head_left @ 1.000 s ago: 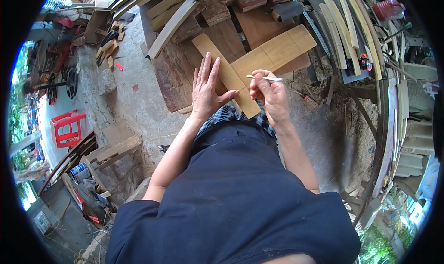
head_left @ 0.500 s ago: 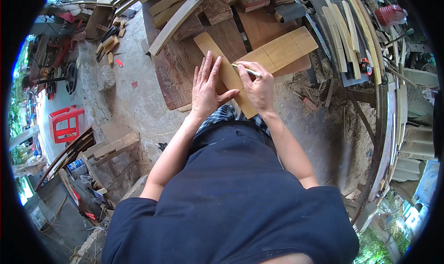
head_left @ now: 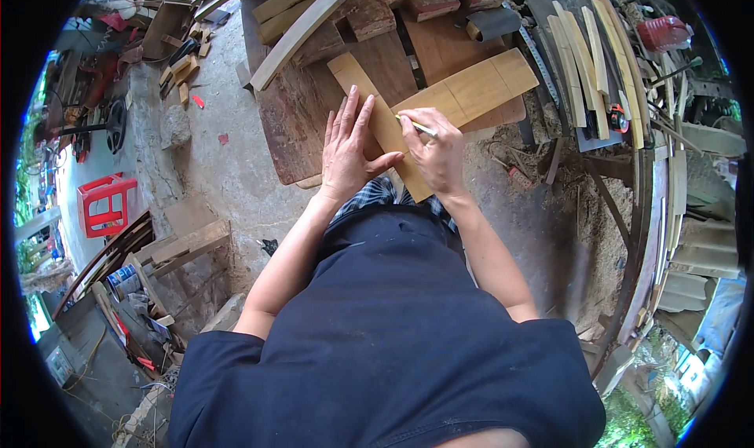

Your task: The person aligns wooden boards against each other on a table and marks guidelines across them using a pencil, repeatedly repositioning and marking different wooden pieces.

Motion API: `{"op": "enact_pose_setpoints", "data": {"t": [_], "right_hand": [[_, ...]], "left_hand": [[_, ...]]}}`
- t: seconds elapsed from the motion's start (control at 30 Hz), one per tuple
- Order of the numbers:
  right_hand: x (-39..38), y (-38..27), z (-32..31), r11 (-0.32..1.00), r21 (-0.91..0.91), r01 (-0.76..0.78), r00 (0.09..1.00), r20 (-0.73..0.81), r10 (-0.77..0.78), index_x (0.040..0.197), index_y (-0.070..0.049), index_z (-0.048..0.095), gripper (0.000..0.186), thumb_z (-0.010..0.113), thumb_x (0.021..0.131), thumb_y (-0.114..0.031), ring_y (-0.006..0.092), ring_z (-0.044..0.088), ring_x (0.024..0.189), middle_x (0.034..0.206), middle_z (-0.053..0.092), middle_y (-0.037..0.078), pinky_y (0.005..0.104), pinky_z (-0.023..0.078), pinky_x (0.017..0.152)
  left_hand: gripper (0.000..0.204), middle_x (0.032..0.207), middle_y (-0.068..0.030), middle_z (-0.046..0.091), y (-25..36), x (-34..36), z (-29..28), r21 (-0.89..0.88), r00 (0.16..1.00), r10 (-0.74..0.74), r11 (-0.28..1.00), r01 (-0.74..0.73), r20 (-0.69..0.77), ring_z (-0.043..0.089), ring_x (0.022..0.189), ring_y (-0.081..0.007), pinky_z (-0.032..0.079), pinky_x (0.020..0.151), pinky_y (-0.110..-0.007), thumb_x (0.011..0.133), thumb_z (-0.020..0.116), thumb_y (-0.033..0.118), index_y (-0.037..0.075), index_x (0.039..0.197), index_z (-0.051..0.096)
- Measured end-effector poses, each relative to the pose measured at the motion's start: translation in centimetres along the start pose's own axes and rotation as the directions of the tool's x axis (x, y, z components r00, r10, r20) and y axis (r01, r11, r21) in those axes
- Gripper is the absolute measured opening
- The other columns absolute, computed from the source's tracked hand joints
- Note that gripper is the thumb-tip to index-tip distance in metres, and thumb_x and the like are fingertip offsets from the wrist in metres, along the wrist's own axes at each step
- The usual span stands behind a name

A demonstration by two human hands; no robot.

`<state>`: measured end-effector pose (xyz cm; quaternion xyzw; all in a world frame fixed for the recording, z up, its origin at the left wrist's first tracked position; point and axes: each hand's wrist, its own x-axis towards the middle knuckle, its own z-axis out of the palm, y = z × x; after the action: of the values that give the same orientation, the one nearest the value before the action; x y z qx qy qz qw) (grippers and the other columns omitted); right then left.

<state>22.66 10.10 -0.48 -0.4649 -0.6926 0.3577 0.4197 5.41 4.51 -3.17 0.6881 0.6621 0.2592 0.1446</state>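
Note:
My left hand (head_left: 346, 151) lies with its fingers stretched out over a narrow wooden board (head_left: 386, 126), thumb spread to the right across it. A pencil (head_left: 425, 129) is pinched in my right hand (head_left: 437, 151), its tip close to the board's right edge. That board slants from upper left down toward my lap. From beneath or beside it, a second light-brown board (head_left: 488, 85) with dark lines across it runs up to the right; how they meet is hard to tell. Both boards are over a worn reddish-brown wooden work surface (head_left: 294, 130).
A pale wooden strip (head_left: 306, 32) crosses the far left of the work surface. A dark roll (head_left: 491, 24) lies at its far side. To the right are a metal ruler (head_left: 540, 65), thin wood strips (head_left: 585, 63) and a tape measure (head_left: 618, 120). A red stool (head_left: 107, 204) stands left.
My right hand and the pencil have shifted slightly toward me along the narrow board's edge. My left hand stays flat on the board. The whole view has moved a little.

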Motion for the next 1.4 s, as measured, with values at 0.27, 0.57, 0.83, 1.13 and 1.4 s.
{"op": "enact_pose_setpoints", "data": {"t": [0.27, 0.57, 0.83, 1.13, 1.4], "right_hand": [[-2.4, -0.1, -2.0, 0.99, -0.115, 0.085, 0.996, 0.043, -0.081, 0.101, -0.002, 0.073, 0.013, 0.072, 0.088, -0.001, 0.0329, 0.072, 0.088, 0.097, 0.072, 0.015, 0.0405, 0.057, 0.078], [-0.3, 0.2, 0.0, 0.991, -0.093, 0.092, 0.996, 0.028, -0.09, 0.102, -0.001, 0.073, 0.011, 0.07, 0.093, -0.006, 0.0337, 0.072, 0.087, 0.097, 0.072, 0.016, 0.041, 0.057, 0.078], [-2.3, 0.1, -2.4, 0.988, -0.115, 0.107, 0.992, 0.082, -0.098, 0.102, -0.002, 0.074, 0.012, 0.07, 0.091, -0.004, 0.0326, 0.072, 0.089, 0.097, 0.072, 0.015, 0.0403, 0.057, 0.079], [0.7, 0.8, 0.3, 0.993, -0.036, 0.109, 0.994, 0.028, -0.108, 0.102, -0.001, 0.074, 0.011, 0.07, 0.092, -0.006, 0.0337, 0.072, 0.088, 0.098, 0.073, 0.016, 0.0406, 0.057, 0.077], [-3.9, 0.2, -4.6, 0.985, -0.144, 0.091, 0.983, 0.169, -0.067, 0.1, -0.005, 0.075, 0.01, 0.069, 0.092, -0.006, 0.0302, 0.073, 0.088, 0.096, 0.072, 0.014, 0.0402, 0.057, 0.079]], "left_hand": [[0.11, 0.17, -0.0177, 0.024, -0.1, -0.3, -0.1, 0.016, 1.0, -0.012, 1.0, 0.012, -0.012, 0.025, 0.157, -0.033, 0.022, 0.127, -0.053, 0.075, 0.083, 0.06, 0.013, 0.162, 0.035], [0.111, 0.17, -0.0182, 0.024, -0.1, -0.3, 0.2, 0.009, 1.0, 0.008, 1.0, -0.008, -0.008, 0.024, 0.157, -0.0335, 0.022, 0.127, -0.053, 0.074, 0.084, 0.061, 0.013, 0.161, 0.035], [0.111, 0.169, -0.0184, 0.025, -0.3, -0.4, 0.2, 0.019, 1.0, -0.008, 1.0, 0.009, -0.009, 0.026, 0.156, -0.0362, 0.022, 0.126, -0.053, 0.074, 0.084, 0.061, 0.013, 0.161, 0.035], [0.111, 0.169, -0.0189, 0.025, 0.1, -0.1, 0.2, 0.013, 1.0, 0.01, 1.0, -0.009, -0.014, 0.027, 0.155, -0.0363, 0.023, 0.126, -0.053, 0.074, 0.084, 0.06, 0.012, 0.161, 0.034], [0.112, 0.169, -0.0184, 0.024, -0.1, -0.4, 0.2, 0.026, 1.0, -0.005, 1.0, 0.005, -0.013, 0.026, 0.156, -0.0364, 0.022, 0.126, -0.054, 0.074, 0.084, 0.061, 0.013, 0.162, 0.033]]}}
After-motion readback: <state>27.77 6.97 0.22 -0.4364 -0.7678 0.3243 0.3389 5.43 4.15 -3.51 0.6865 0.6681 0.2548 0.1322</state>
